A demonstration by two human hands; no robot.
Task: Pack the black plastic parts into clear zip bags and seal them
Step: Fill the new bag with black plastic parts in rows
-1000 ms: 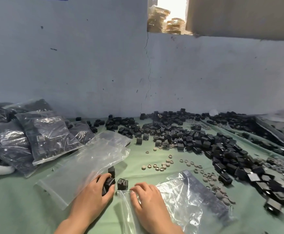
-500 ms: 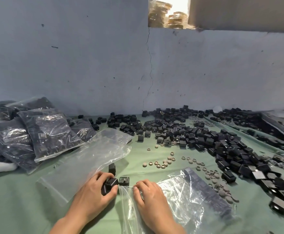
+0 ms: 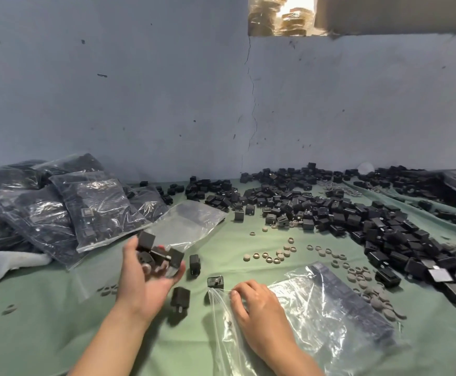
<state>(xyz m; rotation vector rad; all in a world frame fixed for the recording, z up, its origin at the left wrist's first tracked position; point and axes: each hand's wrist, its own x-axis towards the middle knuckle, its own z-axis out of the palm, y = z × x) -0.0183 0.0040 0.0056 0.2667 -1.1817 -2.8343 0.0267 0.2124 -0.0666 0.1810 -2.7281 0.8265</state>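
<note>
Lower centre of the frame, the left hand lay palm up, fingers curled round a handful of black parts. To its right, the right hand gripped the mouth of a clear zip bag with bent fingers, the bag flat on the green cloth. Stray parts stood between the hands; the loose pile spread across the middle right, filled bags at middle left

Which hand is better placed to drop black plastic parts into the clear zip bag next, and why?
Left. The left hand holds a handful of black cube-shaped plastic parts beside the mouth of the clear plastic zip bag, which the right hand holds.
</note>
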